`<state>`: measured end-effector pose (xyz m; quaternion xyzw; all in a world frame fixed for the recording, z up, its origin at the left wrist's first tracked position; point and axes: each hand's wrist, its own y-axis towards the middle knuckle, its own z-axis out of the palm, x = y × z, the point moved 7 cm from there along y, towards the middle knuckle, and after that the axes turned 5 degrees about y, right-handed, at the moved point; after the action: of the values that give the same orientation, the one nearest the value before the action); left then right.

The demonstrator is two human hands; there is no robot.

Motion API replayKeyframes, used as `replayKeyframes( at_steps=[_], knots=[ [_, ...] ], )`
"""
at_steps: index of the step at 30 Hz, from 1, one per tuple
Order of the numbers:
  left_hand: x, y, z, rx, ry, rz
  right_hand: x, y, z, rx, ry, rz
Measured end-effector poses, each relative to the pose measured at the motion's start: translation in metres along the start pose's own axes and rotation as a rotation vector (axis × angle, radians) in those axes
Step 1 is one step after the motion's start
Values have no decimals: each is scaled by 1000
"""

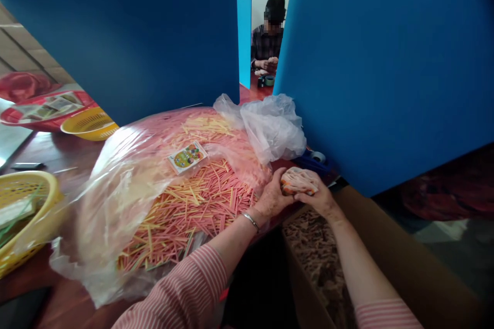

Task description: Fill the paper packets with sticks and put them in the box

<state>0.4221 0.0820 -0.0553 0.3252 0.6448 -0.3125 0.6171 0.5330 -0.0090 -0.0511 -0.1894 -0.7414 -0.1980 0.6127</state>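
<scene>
Both of my hands are around a small pale bundle (300, 181) with some orange and green on its lower left side. My left hand (273, 196), with a silver bracelet at the wrist, grips its left side. On the right side, my right hand (318, 198) holds it with bent fingers. To the left lies a big open clear plastic bag (111, 185) full of thin pink and yellow sticks (208, 193). A small printed card (188, 157) rests on top of the sticks. Below my hands stands an open cardboard box (320, 254) with many small brownish pieces.
Blue panels (386, 61) rise in front and at the right. A yellow basket (29, 216) and a red tray (46, 108) are at the left. A tape dispenser (318, 157) sits behind my hands. Through the gap, a person (268, 41) sits at a table.
</scene>
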Motion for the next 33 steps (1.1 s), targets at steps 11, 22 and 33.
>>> replayKeyframes(
  at_steps=[11,22,33],
  knots=[
    [13,3,11,63,-160,59,-11,-1,6,-56,-30,-57],
    [21,1,12,94,-6,110,9,6,2,198,-165,100],
    [35,4,0,-52,225,27,32,13,46,452,-996,-65]
  ],
)
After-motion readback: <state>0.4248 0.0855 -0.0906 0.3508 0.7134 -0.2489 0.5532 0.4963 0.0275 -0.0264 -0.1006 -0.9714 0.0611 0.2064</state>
